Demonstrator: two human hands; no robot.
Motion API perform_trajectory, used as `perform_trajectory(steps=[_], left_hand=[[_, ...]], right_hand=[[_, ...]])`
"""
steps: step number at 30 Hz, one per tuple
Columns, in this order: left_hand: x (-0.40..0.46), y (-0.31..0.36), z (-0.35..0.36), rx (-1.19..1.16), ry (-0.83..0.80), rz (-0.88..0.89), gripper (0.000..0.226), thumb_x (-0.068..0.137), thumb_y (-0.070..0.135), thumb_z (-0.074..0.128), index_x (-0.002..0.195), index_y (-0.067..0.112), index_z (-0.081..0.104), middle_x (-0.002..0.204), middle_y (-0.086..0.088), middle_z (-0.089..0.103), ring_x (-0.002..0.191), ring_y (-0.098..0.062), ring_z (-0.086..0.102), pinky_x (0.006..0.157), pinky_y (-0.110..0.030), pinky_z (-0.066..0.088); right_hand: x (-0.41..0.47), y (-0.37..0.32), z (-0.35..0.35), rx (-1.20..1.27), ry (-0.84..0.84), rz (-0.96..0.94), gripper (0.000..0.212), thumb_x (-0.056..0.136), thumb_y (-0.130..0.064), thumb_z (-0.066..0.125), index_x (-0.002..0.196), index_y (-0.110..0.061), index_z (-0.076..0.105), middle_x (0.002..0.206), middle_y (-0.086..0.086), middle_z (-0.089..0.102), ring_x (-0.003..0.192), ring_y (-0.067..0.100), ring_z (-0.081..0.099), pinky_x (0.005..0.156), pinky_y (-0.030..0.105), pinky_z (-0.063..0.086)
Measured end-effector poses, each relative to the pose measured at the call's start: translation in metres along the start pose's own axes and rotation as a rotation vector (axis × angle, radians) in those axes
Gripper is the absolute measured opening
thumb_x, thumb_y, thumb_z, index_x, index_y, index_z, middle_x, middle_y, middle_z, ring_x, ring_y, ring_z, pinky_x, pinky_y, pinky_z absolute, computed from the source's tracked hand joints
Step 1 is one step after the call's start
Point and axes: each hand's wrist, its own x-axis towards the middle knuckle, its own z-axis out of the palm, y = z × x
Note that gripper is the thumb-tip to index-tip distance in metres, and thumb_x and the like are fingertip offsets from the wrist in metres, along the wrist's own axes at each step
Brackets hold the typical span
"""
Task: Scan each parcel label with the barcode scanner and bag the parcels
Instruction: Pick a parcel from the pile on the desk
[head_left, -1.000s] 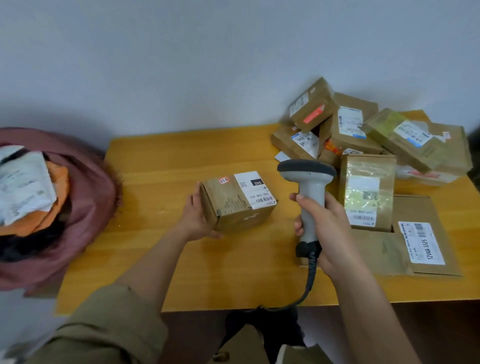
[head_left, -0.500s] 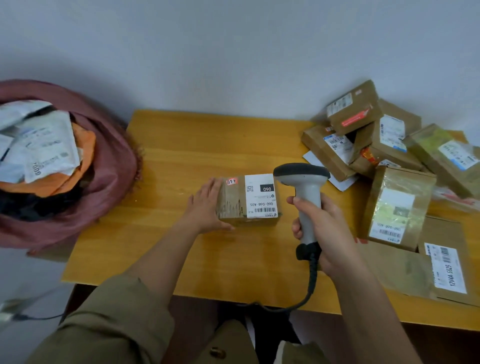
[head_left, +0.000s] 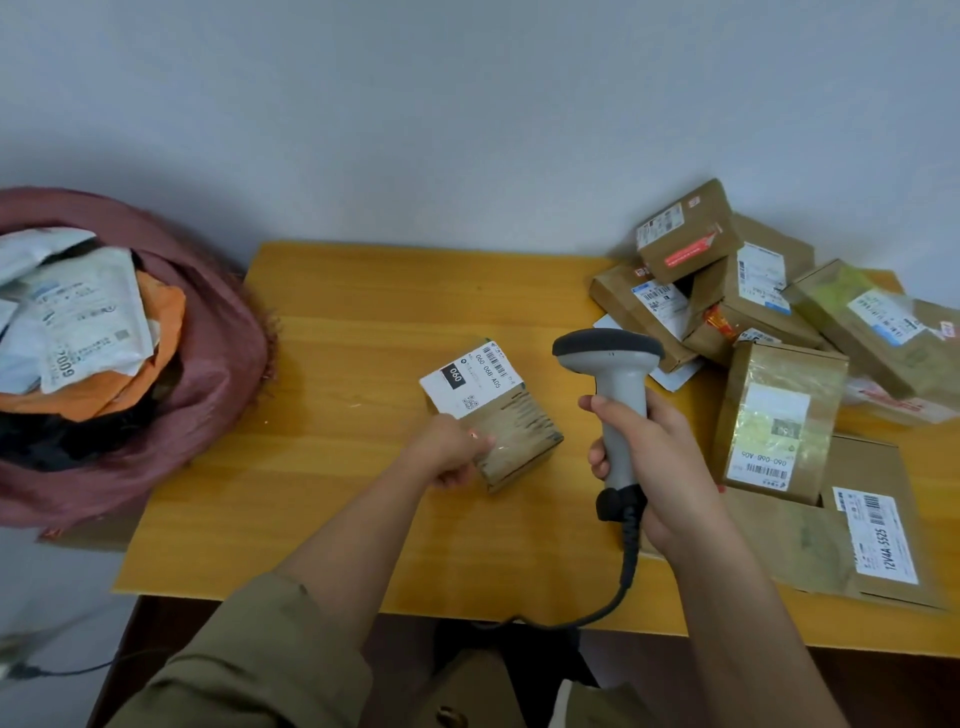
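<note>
Head view: left hand (head_left: 451, 451) grip clamped on near side of small brown cardboard parcel (head_left: 511, 434) with white label (head_left: 470, 378), at centre of yellow wooden tabletop (head_left: 332, 415). Right hand (head_left: 657, 457) grip wrapped round grey handheld barcode scanner (head_left: 613, 384), just right of parcel. Maroon fabric bag (head_left: 208, 364) left of parcel.

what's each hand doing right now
Left hand: closed on the near side of the small cardboard parcel on the table.
Right hand: closed around the barcode scanner handle.
</note>
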Motion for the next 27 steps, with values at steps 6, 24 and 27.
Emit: perform_trajectory(steps=[6,24,27], left_hand=[[-0.001,-0.006,0.001,0.355,0.331,0.343,0.111,0.06,0.066,0.078,0.148,0.02,0.026,0.152,-0.012,0.02,0.143,-0.029,0.016,0.116,-0.044,0.018],[-0.023,0.012,0.04,0.152,0.609,0.024,0.093,0.071,0.061,0.07,0.136,0.007,0.031,0.134,-0.015,0.036,0.121,-0.034,0.038,0.1,-0.042,0.036],[-0.02,0.0,0.039,0.059,0.613,0.033,0.122,0.064,0.065,0.075,0.15,0.007,0.01,0.146,-0.015,0.023,0.139,-0.034,0.019,0.114,-0.045,0.017]], right_hand=[[-0.001,0.003,-0.002,-0.035,-0.007,0.023,0.012,0.093,-0.022,0.064,0.105,-0.021,0.061,0.086,0.005,0.066,0.051,0.012,0.056,0.047,0.025,0.047],[-0.012,-0.008,0.007,-0.09,-0.085,0.055,0.019,0.096,-0.027,0.061,0.108,-0.012,0.062,0.063,0.002,0.059,0.048,0.01,0.054,0.044,0.021,0.044],[-0.016,-0.009,0.004,-0.095,-0.102,0.061,0.02,0.097,-0.03,0.061,0.107,-0.012,0.063,0.066,0.003,0.059,0.048,0.01,0.055,0.044,0.021,0.044]])
